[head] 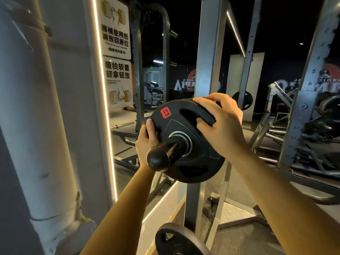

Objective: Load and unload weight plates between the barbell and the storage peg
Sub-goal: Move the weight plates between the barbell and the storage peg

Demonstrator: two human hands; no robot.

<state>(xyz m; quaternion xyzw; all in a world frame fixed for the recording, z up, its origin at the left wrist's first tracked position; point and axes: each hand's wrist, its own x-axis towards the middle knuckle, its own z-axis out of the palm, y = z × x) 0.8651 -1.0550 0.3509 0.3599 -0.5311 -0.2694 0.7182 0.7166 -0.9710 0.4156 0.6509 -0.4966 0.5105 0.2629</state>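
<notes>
Both hands grip a black 2.5 kg weight plate [185, 140] threaded on the storage peg [161, 155]: left hand [146, 142] curled round its left edge, right hand [222, 122] through a top slot. Rack upright [211, 52] behind; second plate [180, 240] below.

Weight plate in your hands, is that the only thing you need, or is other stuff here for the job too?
For the job:
- weight plate, red 2.5 KG label
- storage peg through its hole
- left hand, right hand, both gripping its rim

Just around:
- wall signs
- lower plate
- mirror
</notes>
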